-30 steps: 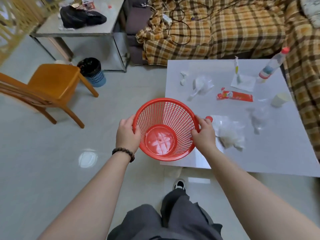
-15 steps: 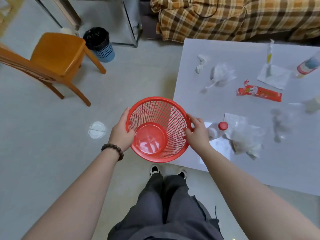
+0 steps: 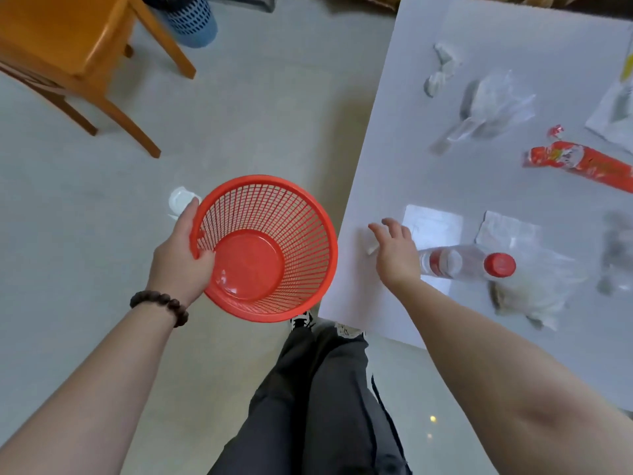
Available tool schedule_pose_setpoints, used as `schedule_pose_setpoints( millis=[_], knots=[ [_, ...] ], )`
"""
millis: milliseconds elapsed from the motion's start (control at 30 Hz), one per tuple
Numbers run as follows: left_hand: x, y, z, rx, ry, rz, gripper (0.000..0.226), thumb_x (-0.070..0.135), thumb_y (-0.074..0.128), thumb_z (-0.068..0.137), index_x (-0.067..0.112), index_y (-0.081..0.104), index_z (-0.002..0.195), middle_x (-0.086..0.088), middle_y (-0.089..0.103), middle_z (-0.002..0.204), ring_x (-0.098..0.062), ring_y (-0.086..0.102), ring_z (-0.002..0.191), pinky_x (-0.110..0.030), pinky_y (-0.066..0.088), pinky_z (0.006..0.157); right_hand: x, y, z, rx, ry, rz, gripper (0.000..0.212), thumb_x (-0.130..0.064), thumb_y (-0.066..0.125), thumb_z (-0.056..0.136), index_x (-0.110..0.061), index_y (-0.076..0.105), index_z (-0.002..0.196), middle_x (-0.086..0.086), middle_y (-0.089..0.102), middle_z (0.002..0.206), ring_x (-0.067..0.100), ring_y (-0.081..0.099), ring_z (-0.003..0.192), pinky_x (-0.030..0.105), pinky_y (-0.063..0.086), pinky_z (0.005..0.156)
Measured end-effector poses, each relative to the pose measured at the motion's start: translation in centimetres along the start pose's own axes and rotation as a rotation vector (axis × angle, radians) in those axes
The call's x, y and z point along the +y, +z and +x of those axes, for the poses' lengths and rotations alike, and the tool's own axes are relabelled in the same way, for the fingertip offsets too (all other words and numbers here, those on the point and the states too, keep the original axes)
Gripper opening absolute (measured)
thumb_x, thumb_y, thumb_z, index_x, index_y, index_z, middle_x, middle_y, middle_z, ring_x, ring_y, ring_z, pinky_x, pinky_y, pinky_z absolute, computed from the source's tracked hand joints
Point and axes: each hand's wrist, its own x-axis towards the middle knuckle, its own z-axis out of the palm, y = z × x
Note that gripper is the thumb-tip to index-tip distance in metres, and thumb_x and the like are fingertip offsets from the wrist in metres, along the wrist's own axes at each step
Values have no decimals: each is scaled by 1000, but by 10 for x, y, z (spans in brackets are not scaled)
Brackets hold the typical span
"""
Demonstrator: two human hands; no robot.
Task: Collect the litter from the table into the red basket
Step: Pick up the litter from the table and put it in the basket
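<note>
My left hand [image 3: 180, 253] grips the left rim of the empty red basket [image 3: 294, 234], held over the floor just left of the white table [image 3: 394, 138]. My right hand [image 3: 395, 250] hovers open over the table's near left corner, fingers spread above a small white scrap [image 3: 371, 249]. A clear plastic bottle [image 3: 462, 262] with a red cap lies on its side just right of that hand. Further right lie a crumpled clear bag [image 3: 537, 289], a red wrapper [image 3: 582, 162], clear plastic wrap [image 3: 493, 104] and a small crumpled scrap [image 3: 442, 68].
An orange wooden chair [image 3: 68, 53] stands on the floor at the upper left, with a blue bin [image 3: 191, 22] behind it. White paper sheets [image 3: 431, 221] lie flat on the table. My legs and shoes [image 3: 301, 320] are below the basket.
My right hand let go of the basket's rim and moved right over the table corner. The left hand alone now holds the basket. The view tilted further down.
</note>
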Motion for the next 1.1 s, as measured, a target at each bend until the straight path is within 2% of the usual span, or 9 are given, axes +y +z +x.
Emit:
schedule_pose_setpoints(
  millis=[133, 300, 467, 500, 600, 767, 867, 933, 1100],
  knots=[
    [-6, 4, 7, -35, -20, -7, 74, 7, 52, 85, 41, 22, 144, 10, 53, 109, -12, 53, 89, -24, 44, 72, 7, 13, 8, -69, 13, -182, 42, 2, 52, 78, -14, 53, 117, 9, 46, 129, 32, 37, 116, 37, 34, 90],
    [-6, 1, 11, -27, -23, -6, 73, 7, 51, 87, 41, 22, 144, 11, 53, 107, -9, 53, 86, -18, 42, 66, 4, 23, 3, -115, 75, -215, 21, -3, 45, 83, -14, 54, 99, 7, 50, 113, 29, 40, 102, 37, 34, 86],
    [-1, -3, 10, -21, -22, 16, 75, 5, 49, 84, 44, 22, 142, 9, 57, 104, 3, 52, 72, -9, 38, 58, -2, 12, 3, -67, 162, -47, 29, 7, 39, 77, -15, 54, 90, 7, 56, 100, 25, 39, 91, 35, 34, 76],
    [2, -4, 9, -24, -27, 16, 77, 5, 49, 83, 45, 21, 142, 7, 58, 104, 1, 54, 73, -12, 41, 59, -6, 6, 1, -21, 171, -3, 28, 6, 40, 80, -15, 54, 91, 6, 56, 97, 24, 37, 88, 34, 32, 74],
    [17, -7, 1, -66, -38, 20, 79, 3, 47, 82, 46, 21, 143, -1, 61, 104, -19, 60, 83, -26, 47, 69, -29, -24, -13, 142, 93, 138, 15, -6, 45, 91, -16, 56, 92, 4, 56, 91, 24, 39, 86, 34, 30, 71],
    [67, -20, -20, -143, -12, 29, 80, 1, 41, 77, 40, 22, 145, -11, 63, 97, -30, 62, 80, -38, 53, 73, -82, -90, -54, 288, -90, 343, 5, -15, 53, 91, -18, 57, 88, -5, 48, 85, 22, 46, 87, 33, 37, 64],
    [100, -25, -32, -138, 76, -6, 78, 0, 41, 78, 35, 24, 146, -14, 62, 109, -32, 60, 90, -41, 51, 79, -111, -114, -72, 322, -178, 401, 4, -14, 56, 90, -15, 60, 90, -2, 53, 87, 22, 49, 89, 30, 36, 67],
    [118, -26, -37, -118, 132, -20, 76, 1, 42, 78, 33, 25, 146, -15, 62, 110, -33, 59, 93, -40, 49, 81, -125, -120, -80, 310, -234, 377, 4, -12, 57, 90, -13, 61, 91, 2, 58, 91, 22, 51, 90, 28, 34, 69],
    [145, -27, -39, -108, 193, -28, 75, 3, 41, 80, 36, 24, 145, -13, 63, 100, -30, 60, 84, -36, 50, 74, -135, -130, -86, 233, -178, 316, 12, -13, 57, 89, -10, 63, 99, 8, 60, 95, 27, 52, 94, 41, 44, 78]
  ],
)
